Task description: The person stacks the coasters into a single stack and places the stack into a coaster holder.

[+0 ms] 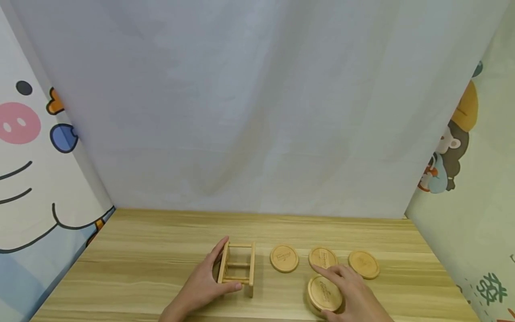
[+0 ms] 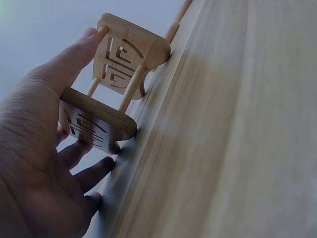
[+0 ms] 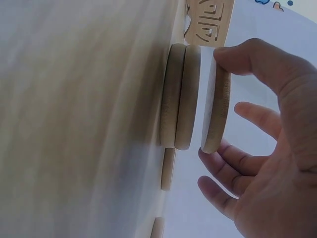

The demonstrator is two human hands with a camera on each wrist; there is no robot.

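My left hand (image 1: 203,281) grips a small light-wood coaster rack (image 1: 252,264), thumb across its near end and forefinger at the far end. In the left wrist view, the rack's side panels (image 2: 131,49) have cut-out line patterns, are joined by rods, and stand on the table. With thumb and fingertips, my right hand (image 1: 354,293) pinches a round wooden coaster (image 3: 218,109) by its edge. The right wrist view shows a gap between this coaster and two stacked coasters (image 3: 190,99) under it. Engraved lettering marks the held coaster's top.
Three more round coasters lie flat beyond my right hand: a left one (image 1: 284,258), a middle one (image 1: 323,256) and a right one (image 1: 364,264). The wood-grain table (image 1: 161,241) ends at a pale hanging cloth (image 1: 257,112). Printed cartoon panels flank both sides.
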